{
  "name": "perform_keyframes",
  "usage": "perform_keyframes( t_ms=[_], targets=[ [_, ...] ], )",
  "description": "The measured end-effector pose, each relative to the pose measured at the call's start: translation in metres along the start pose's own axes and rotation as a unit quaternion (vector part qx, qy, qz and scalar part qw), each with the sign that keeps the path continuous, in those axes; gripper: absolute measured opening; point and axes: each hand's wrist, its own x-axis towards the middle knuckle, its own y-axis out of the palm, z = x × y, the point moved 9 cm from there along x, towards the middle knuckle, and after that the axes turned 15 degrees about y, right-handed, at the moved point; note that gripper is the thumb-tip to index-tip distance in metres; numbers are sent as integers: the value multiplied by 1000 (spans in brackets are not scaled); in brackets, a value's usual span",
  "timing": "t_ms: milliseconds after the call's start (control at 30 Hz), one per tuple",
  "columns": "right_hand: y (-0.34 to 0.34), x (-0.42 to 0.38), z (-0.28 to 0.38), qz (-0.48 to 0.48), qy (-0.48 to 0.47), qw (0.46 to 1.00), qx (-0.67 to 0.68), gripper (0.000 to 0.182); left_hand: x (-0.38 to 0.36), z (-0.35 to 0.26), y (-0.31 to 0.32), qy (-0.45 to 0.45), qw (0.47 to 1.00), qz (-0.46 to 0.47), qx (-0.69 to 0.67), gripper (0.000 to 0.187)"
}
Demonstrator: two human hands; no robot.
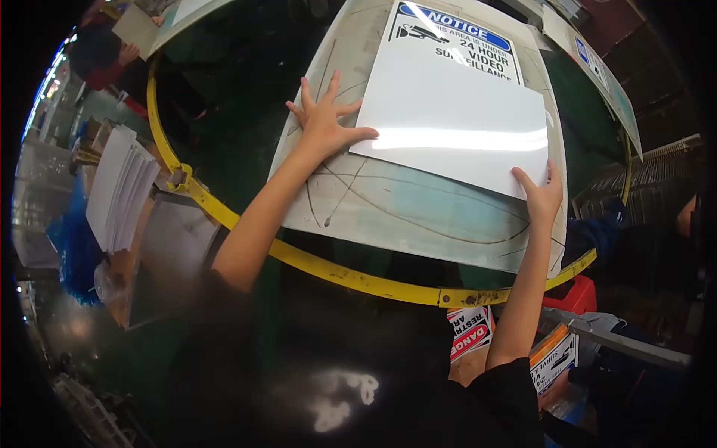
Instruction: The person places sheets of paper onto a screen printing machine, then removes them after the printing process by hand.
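Note:
A blank white sheet [455, 112] with a bright light streak across it lies at a slant on a pale, marked board [351, 216]. It covers the lower part of a printed notice sign [478, 45] about 24 hour video surveillance. My left hand [323, 123] is spread out beside the sheet's left edge, its thumb touching that edge. At the lower right corner, my right hand [543, 196] grips the sheet, thumb along the bottom edge and a finger up the right side; its other fingers are hidden.
A yellow curved rail [336, 278] runs between my body and the board. Stacked white sheets [123, 187] stand at left. At right is another board with a sign [594, 63]; below are a danger sign [470, 336] and a red object [575, 297]. Another person's hand [128, 52] shows upper left.

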Motion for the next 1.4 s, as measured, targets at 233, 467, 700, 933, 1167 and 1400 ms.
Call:
perform_keyframes(
  t_ms=[233, 467, 700, 933, 1167, 1400],
  targets=[
    [10, 2, -1, 5, 2, 1000, 4, 86, 5, 1, 3, -2, 997, 31, 64, 74],
    [20, 11, -12, -5, -1, 1000, -14, 88, 2, -6, -2, 30, 993, -7, 118, 66],
    [19, 9, -5, 10, 11, 999, -28, 88, 1, -12, -3, 41, 990, -6, 134, 64],
    [25, 13, -13, 27, 24, 999, -35, 90, 2, -15, -2, 49, 985, 13, 162, 66],
    [24, 10, -12, 20, 22, 998, -58, 90, 3, -20, -4, 54, 981, 25, 184, 65],
    [23, 10, -9, 15, 23, 997, -72, 89, 3, -24, -4, 62, 977, 24, 201, 62]
  ],
)
